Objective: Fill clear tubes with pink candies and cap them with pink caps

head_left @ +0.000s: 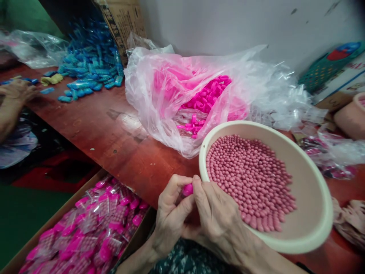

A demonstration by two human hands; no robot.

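Beside the near left rim of a cream basin point(315, 179), my two hands meet over a small bright pink plastic cap point(187, 189). My left hand point(174, 207) curls its fingers and thumb around the cap. From the other side, the bent fingers of my right hand point(216, 213) press against it. Whatever lies below the cap is hidden by my fingers. Many round dusky-pink beads point(248, 175) fill much of the basin. Behind it, loose pink caps point(211, 93) spill inside an opened plastic bag point(148, 102).
Below left, a carton point(54, 215) holds many pink-capped transparent packs point(94, 217). Blue wrapped pieces point(94, 64) are heaped at the back left, near another person's hand point(17, 91). Transparent plastic pieces point(285, 102) lie behind the basin, with a pink tub point(350, 116) at far right.
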